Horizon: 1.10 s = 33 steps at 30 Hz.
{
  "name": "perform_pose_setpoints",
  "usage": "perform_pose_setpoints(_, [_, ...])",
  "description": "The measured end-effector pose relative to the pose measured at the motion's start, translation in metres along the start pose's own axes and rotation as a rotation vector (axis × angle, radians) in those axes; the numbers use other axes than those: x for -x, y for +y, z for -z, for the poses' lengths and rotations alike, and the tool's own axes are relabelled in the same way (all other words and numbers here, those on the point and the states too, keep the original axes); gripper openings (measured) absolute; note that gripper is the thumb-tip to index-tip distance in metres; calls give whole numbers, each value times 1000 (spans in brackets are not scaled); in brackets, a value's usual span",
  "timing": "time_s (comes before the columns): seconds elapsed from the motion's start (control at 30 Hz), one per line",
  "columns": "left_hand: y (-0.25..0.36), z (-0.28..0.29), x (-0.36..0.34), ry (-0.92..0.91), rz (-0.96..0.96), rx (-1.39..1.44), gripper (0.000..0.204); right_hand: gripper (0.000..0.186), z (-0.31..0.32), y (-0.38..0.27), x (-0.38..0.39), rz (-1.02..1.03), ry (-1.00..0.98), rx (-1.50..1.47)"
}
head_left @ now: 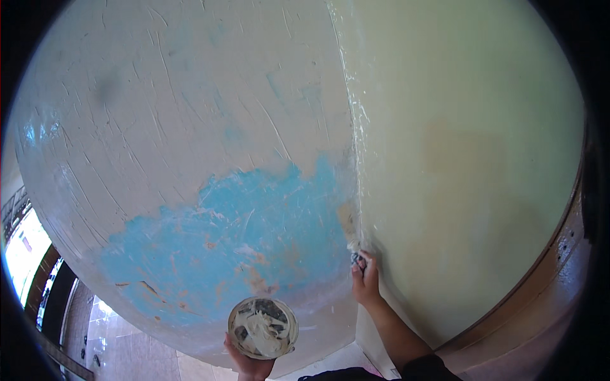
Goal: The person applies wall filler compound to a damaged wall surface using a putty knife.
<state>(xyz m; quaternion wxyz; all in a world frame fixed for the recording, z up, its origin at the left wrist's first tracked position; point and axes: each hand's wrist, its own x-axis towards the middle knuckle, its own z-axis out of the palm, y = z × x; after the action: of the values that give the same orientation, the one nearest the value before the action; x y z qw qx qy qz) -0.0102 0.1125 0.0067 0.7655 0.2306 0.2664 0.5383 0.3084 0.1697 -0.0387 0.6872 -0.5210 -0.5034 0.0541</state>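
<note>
My left hand (251,365) is wrapped round the lower side of a round tub (231,330), holding it up before the wall. Off-white putty (270,336) is smeared thickly inside, with dark patches of the tub showing through. In my right hand (366,282) is a putty knife (356,255), its handle mostly covered by the fingers. Its putty-smeared end is against the wall close to the inside corner. The left-hand wall (210,108) has a ridged grey-beige coat above a bare patch of blue paint (273,209).
A pale yellow-green wall (470,114) meets the coated wall at a corner line flecked with white. Brown wooden trim (537,270) borders it at right. Floor tiles (136,352) and a bright opening (27,254) show at lower left.
</note>
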Motion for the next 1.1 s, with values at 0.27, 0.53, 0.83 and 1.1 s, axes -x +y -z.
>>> perform_pose_setpoints(0.27, [4,-49,-18,-159,18,89,87,44,27,-67,-21,-572,-390,-1234])
perform_pose_setpoints(0.53, [11,-84,-22,-343,101,211,83,40,43,-71,-4,-573,-557,-879])
perform_pose_setpoints(0.83, [23,-68,-2,-230,67,169,86,36,64,-103,-15,-184,-486,40])
perform_pose_setpoints(1.1, [47,-66,27,-234,156,197,86,36,60,-124,4,-279,-534,57])
